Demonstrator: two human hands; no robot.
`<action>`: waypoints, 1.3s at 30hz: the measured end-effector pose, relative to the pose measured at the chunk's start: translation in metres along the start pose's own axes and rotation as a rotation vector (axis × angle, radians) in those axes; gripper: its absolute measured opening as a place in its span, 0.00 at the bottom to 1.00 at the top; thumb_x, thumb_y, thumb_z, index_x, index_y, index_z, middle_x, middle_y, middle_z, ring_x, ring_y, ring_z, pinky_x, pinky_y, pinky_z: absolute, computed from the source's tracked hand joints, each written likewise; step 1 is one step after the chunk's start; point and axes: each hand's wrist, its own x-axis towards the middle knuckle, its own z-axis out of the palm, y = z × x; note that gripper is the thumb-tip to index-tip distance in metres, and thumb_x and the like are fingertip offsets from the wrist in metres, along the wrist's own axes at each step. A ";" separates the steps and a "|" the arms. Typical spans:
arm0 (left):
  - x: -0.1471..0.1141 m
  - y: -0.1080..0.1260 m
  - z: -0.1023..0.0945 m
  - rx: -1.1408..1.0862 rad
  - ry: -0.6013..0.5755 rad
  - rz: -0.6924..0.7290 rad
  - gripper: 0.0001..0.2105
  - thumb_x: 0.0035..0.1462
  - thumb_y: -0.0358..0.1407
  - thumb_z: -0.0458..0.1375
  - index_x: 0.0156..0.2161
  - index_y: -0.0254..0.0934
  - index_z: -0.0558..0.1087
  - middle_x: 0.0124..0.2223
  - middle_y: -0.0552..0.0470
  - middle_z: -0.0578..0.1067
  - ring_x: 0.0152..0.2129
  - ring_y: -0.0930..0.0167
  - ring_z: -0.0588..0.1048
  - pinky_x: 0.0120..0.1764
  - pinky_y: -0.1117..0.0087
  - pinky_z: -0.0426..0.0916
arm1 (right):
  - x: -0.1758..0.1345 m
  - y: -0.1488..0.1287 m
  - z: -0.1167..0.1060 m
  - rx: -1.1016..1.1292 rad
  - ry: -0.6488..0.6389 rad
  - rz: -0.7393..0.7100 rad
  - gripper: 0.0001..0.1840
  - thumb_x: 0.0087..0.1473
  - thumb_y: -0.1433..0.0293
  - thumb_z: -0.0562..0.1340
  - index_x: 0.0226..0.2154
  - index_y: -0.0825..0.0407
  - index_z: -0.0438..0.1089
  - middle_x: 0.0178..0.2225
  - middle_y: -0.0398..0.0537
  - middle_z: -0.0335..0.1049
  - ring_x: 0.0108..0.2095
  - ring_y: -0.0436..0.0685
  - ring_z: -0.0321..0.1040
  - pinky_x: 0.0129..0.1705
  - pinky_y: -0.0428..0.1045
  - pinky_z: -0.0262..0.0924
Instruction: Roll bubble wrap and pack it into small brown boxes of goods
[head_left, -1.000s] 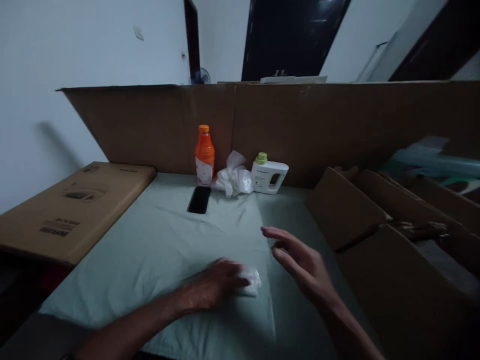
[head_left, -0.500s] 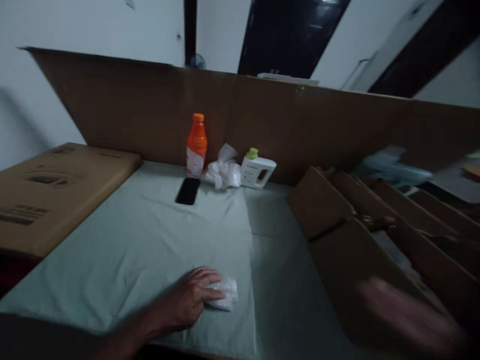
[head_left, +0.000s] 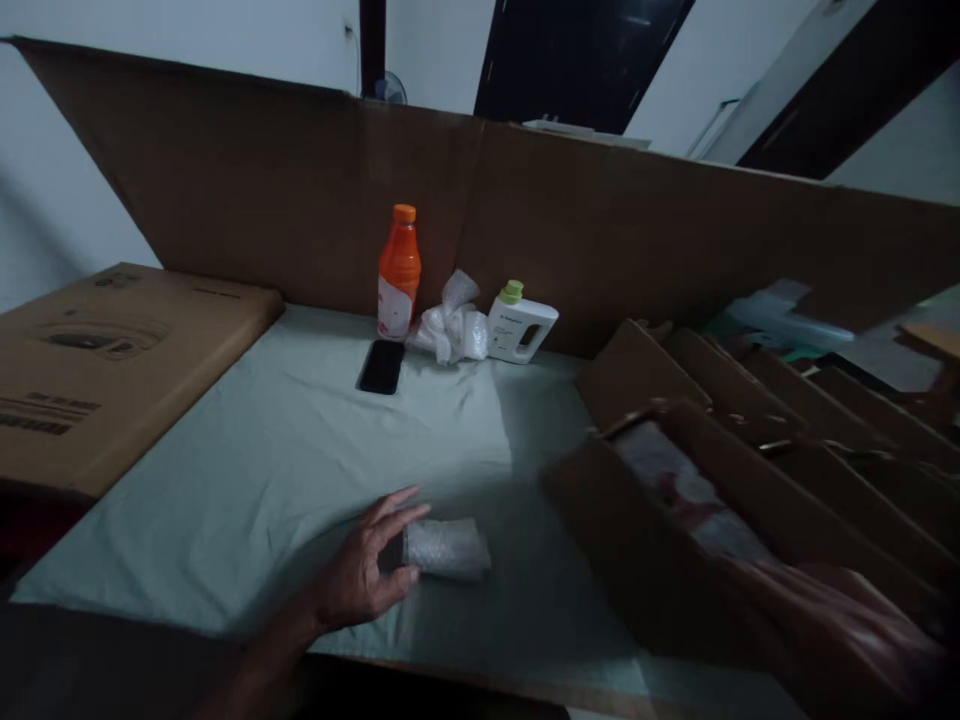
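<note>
My left hand (head_left: 369,565) is over the green cloth with fingers and thumb spread, beside the left end of a small bubble-wrapped bundle (head_left: 448,548). The thumb is very near the bundle; I cannot tell if it touches. At the lower right, my right hand (head_left: 832,620) is smeared by motion and lies over the near side of an open cardboard box (head_left: 630,530), which is tilted over the table's right side. Its fingers are not distinct, but the box moves with it. Crumpled clear and reddish plastic wrapping (head_left: 686,490) shows inside the box.
At the back stand an orange bottle (head_left: 400,275), crumpled bubble wrap (head_left: 454,325) and a white jug (head_left: 517,328) with a green cap. A black phone (head_left: 382,367) lies before them. A flat carton (head_left: 127,370) is at left, more cardboard boxes (head_left: 817,420) at right.
The left hand has loosened from the bundle, its fingers now spread. The open box has come left and up over the table edge with the right hand. The view has shifted slightly.
</note>
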 end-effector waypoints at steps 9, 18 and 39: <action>0.023 -0.007 -0.024 -0.113 0.270 -0.200 0.42 0.54 0.45 0.60 0.69 0.33 0.49 0.69 0.33 0.58 0.65 0.53 0.60 0.65 0.47 0.55 | 0.087 -0.086 0.069 -0.152 -0.085 -0.451 0.12 0.64 0.67 0.59 0.49 0.45 0.71 0.47 0.49 0.78 0.49 0.60 0.72 0.53 0.57 0.58; 0.068 -0.030 -0.020 -0.186 0.292 -0.092 0.39 0.55 0.39 0.61 0.68 0.36 0.50 0.66 0.37 0.64 0.64 0.56 0.62 0.64 0.53 0.58 | 0.043 -0.017 0.136 0.278 -0.215 0.354 0.31 0.53 0.50 0.64 0.52 0.52 0.68 0.47 0.58 0.76 0.40 0.64 0.76 0.34 0.53 0.69; 0.151 -0.063 -0.020 -0.148 0.491 -0.018 0.29 0.58 0.31 0.54 0.65 0.38 0.61 0.61 0.45 0.72 0.59 0.62 0.68 0.62 0.58 0.61 | 0.075 0.007 0.230 0.444 -0.203 0.484 0.25 0.45 0.50 0.66 0.36 0.53 0.69 0.32 0.51 0.74 0.31 0.59 0.69 0.33 0.51 0.63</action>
